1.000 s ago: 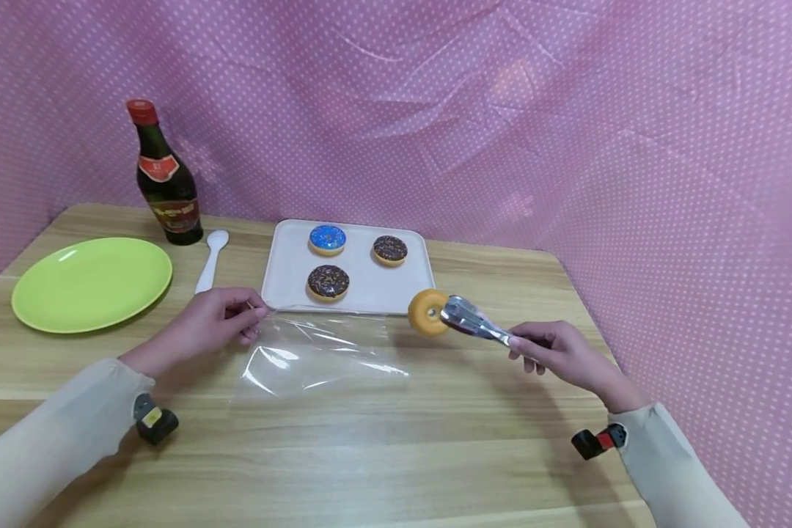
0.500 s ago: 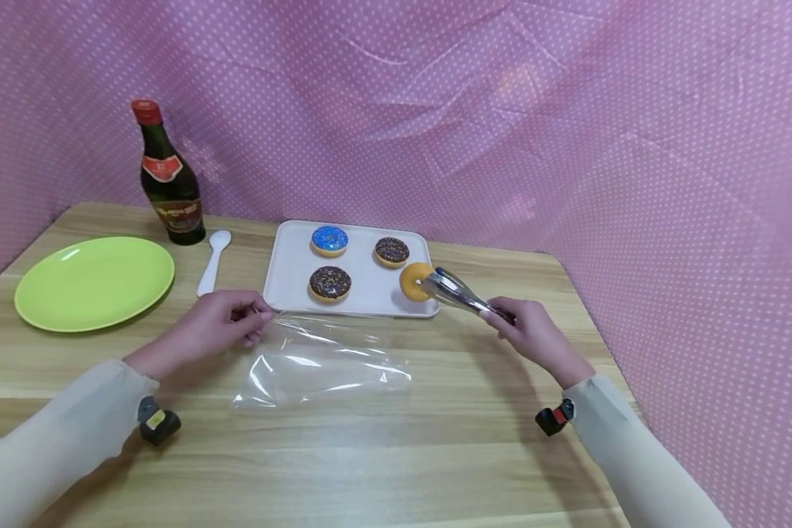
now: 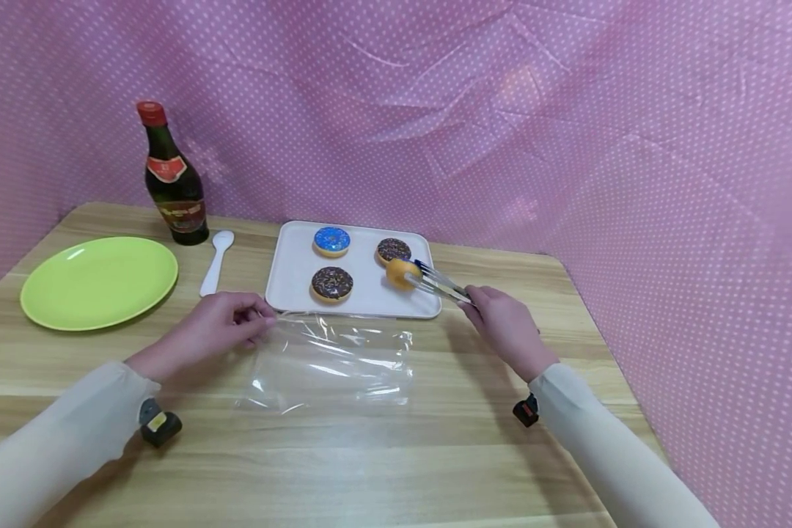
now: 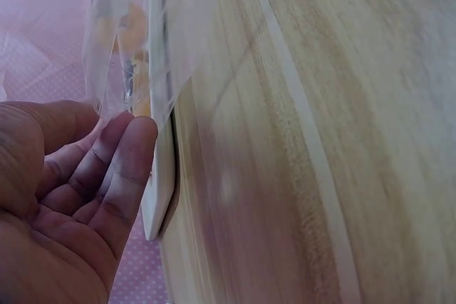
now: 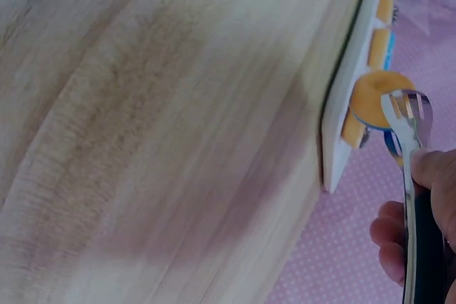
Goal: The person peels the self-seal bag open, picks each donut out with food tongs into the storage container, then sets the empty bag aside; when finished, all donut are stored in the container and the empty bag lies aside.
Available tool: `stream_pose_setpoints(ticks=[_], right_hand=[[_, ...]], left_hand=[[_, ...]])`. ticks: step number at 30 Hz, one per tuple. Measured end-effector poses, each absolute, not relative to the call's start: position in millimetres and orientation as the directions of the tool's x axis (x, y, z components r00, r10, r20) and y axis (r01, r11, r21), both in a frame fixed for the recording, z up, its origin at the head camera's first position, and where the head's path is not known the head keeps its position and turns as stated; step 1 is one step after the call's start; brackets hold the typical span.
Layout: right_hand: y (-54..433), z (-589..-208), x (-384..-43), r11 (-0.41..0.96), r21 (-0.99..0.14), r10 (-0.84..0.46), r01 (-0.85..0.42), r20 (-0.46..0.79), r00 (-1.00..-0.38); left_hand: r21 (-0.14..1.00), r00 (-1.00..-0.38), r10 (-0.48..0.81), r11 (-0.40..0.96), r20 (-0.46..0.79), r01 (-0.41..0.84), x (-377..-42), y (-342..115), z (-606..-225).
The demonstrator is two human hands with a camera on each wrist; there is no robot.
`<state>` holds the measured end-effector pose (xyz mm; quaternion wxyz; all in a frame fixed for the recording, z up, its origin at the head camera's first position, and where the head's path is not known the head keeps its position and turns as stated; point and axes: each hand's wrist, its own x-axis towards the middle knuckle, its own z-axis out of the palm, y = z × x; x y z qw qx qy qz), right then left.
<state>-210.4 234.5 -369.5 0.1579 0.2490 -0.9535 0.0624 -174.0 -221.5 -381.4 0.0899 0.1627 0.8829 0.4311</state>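
My left hand [image 3: 221,323] pinches a corner of a clear plastic bag [image 3: 330,367], which spreads over the table in front of the white tray [image 3: 369,292]. The left wrist view shows the bag [image 4: 135,40] between thumb and fingers. With my right hand [image 3: 508,326] I grip metal tongs [image 3: 435,288]. Their tips hold a doughnut [image 3: 398,273] above the right side of the tray, its plain orange underside showing. A blue edge is visible on this doughnut [image 5: 374,97] in the right wrist view. Behind it a chocolate doughnut [image 3: 393,248] is partly hidden.
A blue doughnut [image 3: 332,240] and another chocolate doughnut [image 3: 332,283] lie on the tray. To the left are a white spoon [image 3: 216,264], a green plate [image 3: 99,284] and a dark bottle with a red cap [image 3: 177,191]. Pink dotted cloth [image 3: 396,110] hangs behind the table.
My right hand has moved left and away from me, bringing the tongs and doughnut from the tray's front right corner to over the tray. The doughnut has tilted. My left hand stays nearly still.
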Motion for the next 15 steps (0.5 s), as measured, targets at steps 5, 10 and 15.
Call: stream_pose_setpoints(ticks=[5, 10, 15], right_hand=[[231, -373, -208, 0.852, 0.082, -0.508, -0.517, 0.369, -0.778], [231, -374, -204, 0.826, 0.164, -0.556, -0.540, 0.397, -0.730], [232, -373, -200, 0.798, 0.224, -0.596, -0.559, 0.424, -0.682]], left_hand=[[0.784, -0.933, 0.357, 0.589, -0.036, 0.195, -174, -220, -381], [0.782, -0.934, 0.355, 0.589, -0.025, 0.203, -173, -218, -382], [0.774, -0.933, 0.360, 0.595, -0.014, 0.218, -173, -219, -381]])
